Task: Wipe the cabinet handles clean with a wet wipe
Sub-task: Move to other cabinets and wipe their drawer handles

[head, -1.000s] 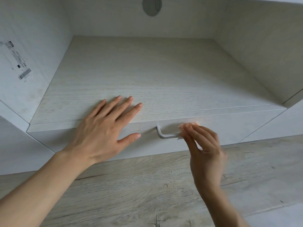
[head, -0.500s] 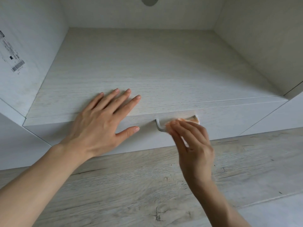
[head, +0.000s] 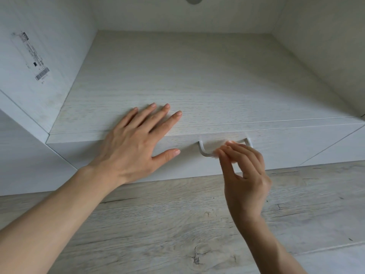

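**Right hand at mid-handle, left hand flat on the shelf**

On the drawer front point(head: 296, 147) of a pale wood-grain cabinet, the right hand point(head: 245, 171) pinches a wet wipe point(head: 215, 154) against the bar of the light metal handle point(head: 204, 152). Its thumb is below and its curled fingers are above. A second ago this hand covered the handle's right end. Half a second ago it had slid towards the left end. Now it sits about the middle of the bar, and both bent ends of the handle show. The left hand point(head: 138, 143) has not shifted. It lies released, palm down and fingers straight and spread, on the front edge of the shelf point(head: 197, 86) above the drawer. Its thumb hangs over the drawer front, left of the handle and apart from it.

The right hand's fingers hide the middle of the bar and nearly all of the wipe, which shows only as a pale, blurred patch at the fingertips.

A barcode label point(head: 40, 73) is stuck on the left side panel point(head: 59, 36) of the compartment. A grey disc point(head: 194, 0) on the back wall is now cut by the top edge; a second ago it was in fuller view. Grey-brown plank floor point(head: 177, 224) runs below the cabinet, under both forearms.
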